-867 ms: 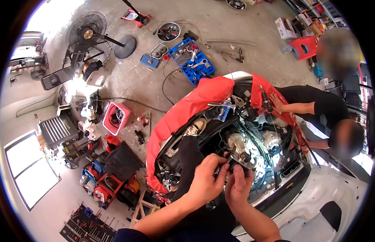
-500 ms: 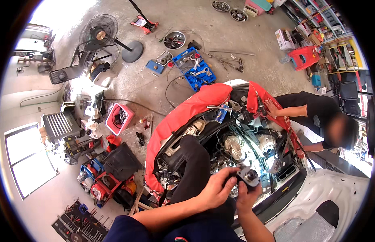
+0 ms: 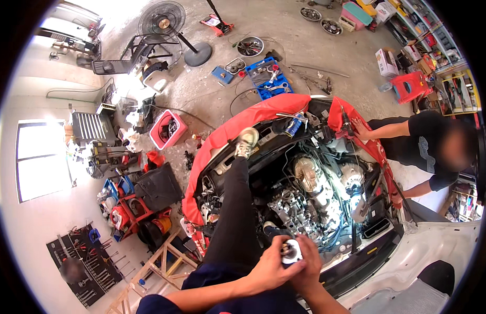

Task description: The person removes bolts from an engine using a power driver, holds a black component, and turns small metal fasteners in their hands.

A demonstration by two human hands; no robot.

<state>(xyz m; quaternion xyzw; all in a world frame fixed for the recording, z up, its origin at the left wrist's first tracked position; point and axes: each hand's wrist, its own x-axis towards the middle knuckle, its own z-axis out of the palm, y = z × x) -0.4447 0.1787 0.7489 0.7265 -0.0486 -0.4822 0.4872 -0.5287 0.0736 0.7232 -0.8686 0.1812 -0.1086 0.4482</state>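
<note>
Above the engine bay, I hold a small car part (image 3: 290, 251) with a pale metal flange and a dark, brassy centre; its exact kind cannot be made out. My left hand (image 3: 269, 266) is closed around its left side. My right hand (image 3: 309, 261) closes on it from the right, with the fingers bent and partly hidden. Beneath them lies an opened engine (image 3: 298, 212) with bare metal parts. One of my feet, in a light shoe (image 3: 247, 141), rests up at the bay's far edge by the red fender cover (image 3: 216, 149).
At right, a co-worker (image 3: 418, 141) leans with both hands on the red cover. The raised white hood (image 3: 410, 261) is at lower right. On the floor beyond are a blue tool case (image 3: 269, 78), a metal bowl (image 3: 250, 46) and a fan (image 3: 162, 23). A wooden frame (image 3: 149, 272) stands at lower left.
The part has been turned and brought lower and leftward in my hands, and its pale flange now shows. My leg has straightened, with the foot farther forward. The view has shifted.
</note>
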